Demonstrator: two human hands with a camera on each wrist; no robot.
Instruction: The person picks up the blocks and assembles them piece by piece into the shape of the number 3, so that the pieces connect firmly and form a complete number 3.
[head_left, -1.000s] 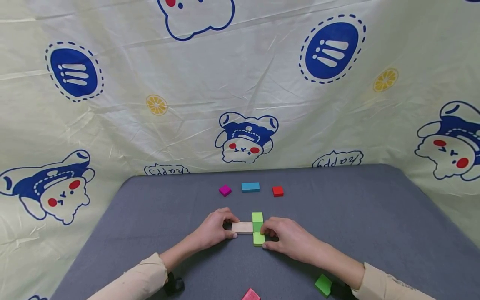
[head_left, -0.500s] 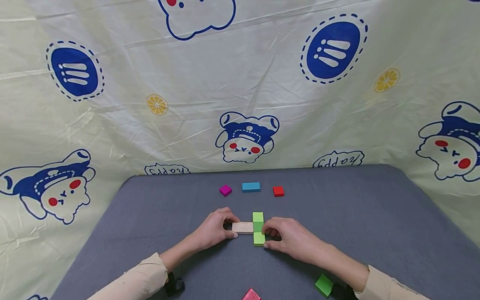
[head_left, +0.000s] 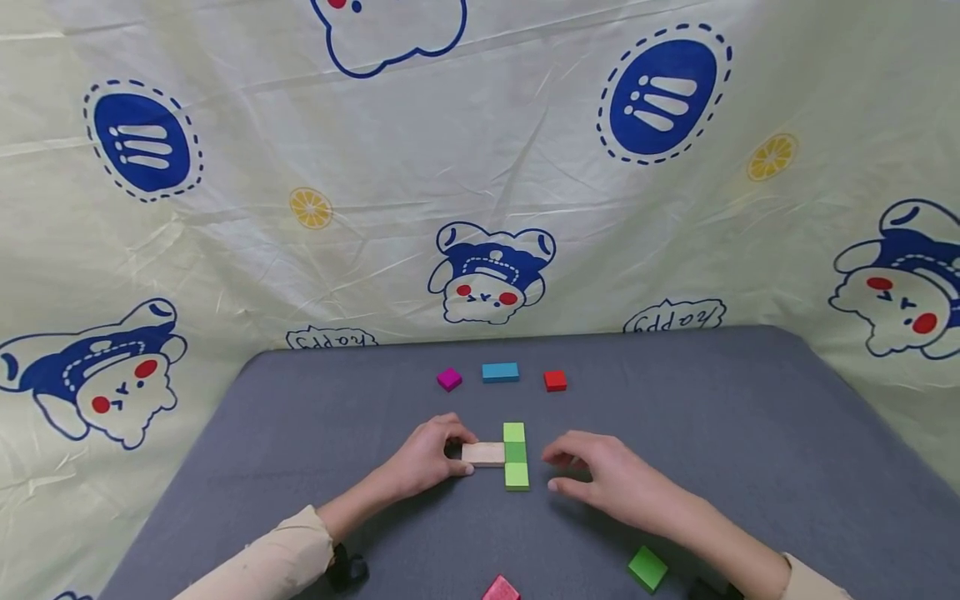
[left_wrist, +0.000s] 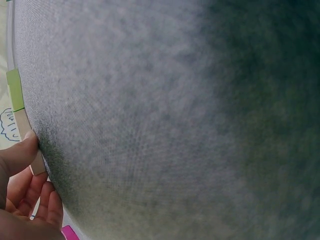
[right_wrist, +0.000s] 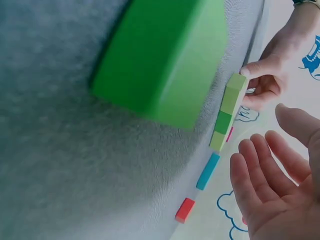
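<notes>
Mostly, a grey tabletop [head_left: 697, 400] fills the head view's lower half. Right of centre, the right hand [head_left: 603, 477] holds nothing, fingers loosely bent, near three green blocks [head_left: 515, 453] in a column at lower centre; left of them, the left hand [head_left: 429, 454] pinches a pale block [head_left: 486, 454] touching the column's middle.

Matt, finely rough cloth-look on the tabletop [head_left: 712, 417]! Pale block [head_left: 484, 454], smooth bare wood; backdrop [head_left: 510, 125], softly glossy, plastic-looking.

A screened-off tabletop station, the room around it hidden: a cartoon-print sheet [head_left: 375, 150] (citrus slices [head_left: 311, 208] included) hangs beyond the left grip [head_left: 431, 455]. Beneath spreads a grey, fabric-covered counter [head_left: 675, 392].
</notes>
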